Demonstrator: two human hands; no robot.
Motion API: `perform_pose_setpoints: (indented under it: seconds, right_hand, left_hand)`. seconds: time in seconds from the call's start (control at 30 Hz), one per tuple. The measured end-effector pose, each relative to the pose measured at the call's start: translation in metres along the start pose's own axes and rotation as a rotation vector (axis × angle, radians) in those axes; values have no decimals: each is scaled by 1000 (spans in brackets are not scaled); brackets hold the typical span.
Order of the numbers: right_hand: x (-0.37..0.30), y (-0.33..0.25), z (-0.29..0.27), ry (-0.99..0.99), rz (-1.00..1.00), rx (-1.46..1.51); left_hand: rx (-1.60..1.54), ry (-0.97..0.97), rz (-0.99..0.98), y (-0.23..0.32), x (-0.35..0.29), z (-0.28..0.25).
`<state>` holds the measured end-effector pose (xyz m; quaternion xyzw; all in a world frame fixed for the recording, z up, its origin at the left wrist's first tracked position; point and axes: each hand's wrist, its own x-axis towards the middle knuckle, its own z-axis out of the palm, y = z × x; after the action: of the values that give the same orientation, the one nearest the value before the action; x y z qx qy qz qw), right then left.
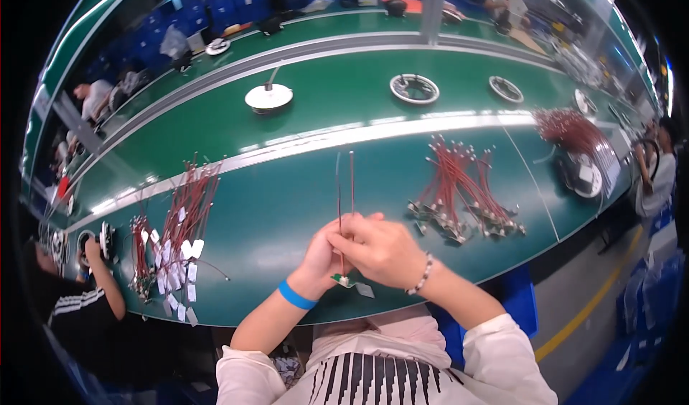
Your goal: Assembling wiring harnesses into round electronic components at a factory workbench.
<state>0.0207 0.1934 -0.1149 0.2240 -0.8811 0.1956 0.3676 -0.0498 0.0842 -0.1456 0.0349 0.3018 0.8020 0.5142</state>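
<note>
My two hands meet over the near middle of the table. Between them runs a thin red-brown wire lead (352, 182), its ends standing up past my fingers. At its lower end, below my hands, hangs a small green circuit board (343, 281) with a white connector. A small pale label (364, 290) shows beside that board. My left hand (320, 255), below which sits a blue wristband, is closed round the wires. My right hand (387, 253), with a beaded bracelet at its wrist, pinches them from the other side. Exactly where its fingertips grip is partly hidden.
Left lies a pile of red wire leads with white tags (176, 250); right, a pile of leads with small boards (459, 197). Beyond, a green conveyor (337, 92) carries a white disc (269, 98) and round white frames (415, 89). Co-workers (90, 290) sit at both sides.
</note>
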Motion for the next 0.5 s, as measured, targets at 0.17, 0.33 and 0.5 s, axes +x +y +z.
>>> perform_pose_setpoints:
  seconds: [0.17, 0.33, 0.5]
  right_hand:
    - [0, -2, 17, -122, 23, 29]
    - [3, -1, 14, -134, 31, 462]
    - [20, 28, 2, 16, 769, 741]
  left_hand:
    - [-121, 180, 99, 10, -14, -10]
    - [55, 243, 329, 15, -13, -15]
    - [667, 197, 425, 25, -9, 5]
